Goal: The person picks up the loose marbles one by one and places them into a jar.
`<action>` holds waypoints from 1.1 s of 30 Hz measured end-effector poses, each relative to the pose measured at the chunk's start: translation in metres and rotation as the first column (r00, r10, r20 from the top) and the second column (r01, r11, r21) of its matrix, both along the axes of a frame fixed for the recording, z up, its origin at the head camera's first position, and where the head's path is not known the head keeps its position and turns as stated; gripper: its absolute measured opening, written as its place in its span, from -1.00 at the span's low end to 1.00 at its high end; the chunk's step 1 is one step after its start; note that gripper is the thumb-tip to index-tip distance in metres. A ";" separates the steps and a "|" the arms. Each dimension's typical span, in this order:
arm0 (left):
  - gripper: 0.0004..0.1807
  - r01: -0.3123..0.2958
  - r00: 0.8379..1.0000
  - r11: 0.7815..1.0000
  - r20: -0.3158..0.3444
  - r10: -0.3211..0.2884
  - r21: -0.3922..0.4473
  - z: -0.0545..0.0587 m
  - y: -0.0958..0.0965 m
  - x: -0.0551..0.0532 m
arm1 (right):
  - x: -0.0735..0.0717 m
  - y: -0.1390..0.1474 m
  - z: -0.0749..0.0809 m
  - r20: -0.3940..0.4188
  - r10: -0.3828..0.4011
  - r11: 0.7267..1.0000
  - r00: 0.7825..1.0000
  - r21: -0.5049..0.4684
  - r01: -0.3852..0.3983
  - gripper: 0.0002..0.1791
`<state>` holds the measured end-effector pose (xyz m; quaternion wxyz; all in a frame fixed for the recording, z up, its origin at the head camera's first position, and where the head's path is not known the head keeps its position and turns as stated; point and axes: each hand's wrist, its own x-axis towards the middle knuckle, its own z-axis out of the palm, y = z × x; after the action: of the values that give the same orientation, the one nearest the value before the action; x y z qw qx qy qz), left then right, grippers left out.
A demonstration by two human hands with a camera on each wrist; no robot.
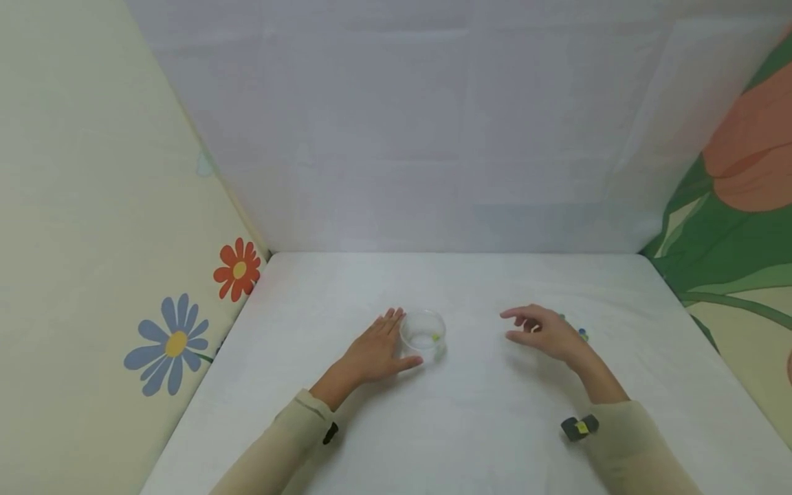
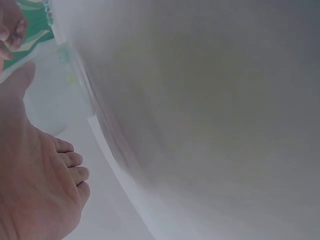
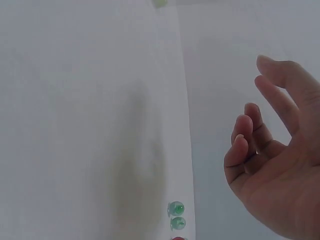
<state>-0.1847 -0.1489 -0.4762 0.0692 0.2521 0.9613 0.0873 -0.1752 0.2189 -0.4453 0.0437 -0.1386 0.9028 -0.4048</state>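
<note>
A clear round plastic bowl (image 1: 416, 338) stands on the white table with a small yellow-green item (image 1: 436, 337), perhaps a marble, showing in it. My left hand (image 1: 379, 352) lies along the bowl's left side, fingers straight and thumb spread towards its near side. Whether the palm touches the wall I cannot tell. To the right of the bowl, my right hand (image 1: 544, 333) hovers above the table, index finger and thumb apart, the other fingers loosely bent. Nothing shows in its grasp. Glass marbles (image 3: 177, 209) lie beyond and beside it, partly hidden by this hand in the head view.
A white cloth covers the table (image 1: 482, 426), and a white sheet (image 1: 396, 137) hangs behind it. Flower-printed walls (image 1: 176, 344) rise on the left and right. A dark wrist strap (image 1: 579, 427) sits at the right sleeve.
</note>
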 end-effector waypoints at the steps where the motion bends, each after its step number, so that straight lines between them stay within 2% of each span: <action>1: 0.17 -0.002 1.000 1.000 0.003 0.002 0.001 0.000 0.000 0.000 | 0.001 0.002 0.001 0.002 -0.002 1.000 1.000 0.004 0.002 -0.56; 13: 0.16 -0.005 1.000 1.000 0.016 0.005 0.007 0.003 0.002 0.004 | 0.007 0.025 0.001 0.073 -0.093 0.993 0.993 0.076 0.087 -0.55; 29: 0.16 0.014 1.000 1.000 0.021 -0.014 -0.009 0.003 -0.001 0.001 | 0.012 0.066 -0.003 0.089 -0.095 0.993 0.991 0.074 0.089 -0.51; 33: 0.17 0.013 1.000 1.000 0.017 -0.013 -0.012 0.003 -0.001 0.001 | 0.013 0.075 -0.003 0.073 -0.072 0.995 0.995 0.073 0.066 -0.51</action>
<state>-0.1838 -0.1503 -0.4729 0.0795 0.2573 0.9595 0.0830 -0.1618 0.2944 -0.4480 0.0685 -0.0903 0.9184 -0.3789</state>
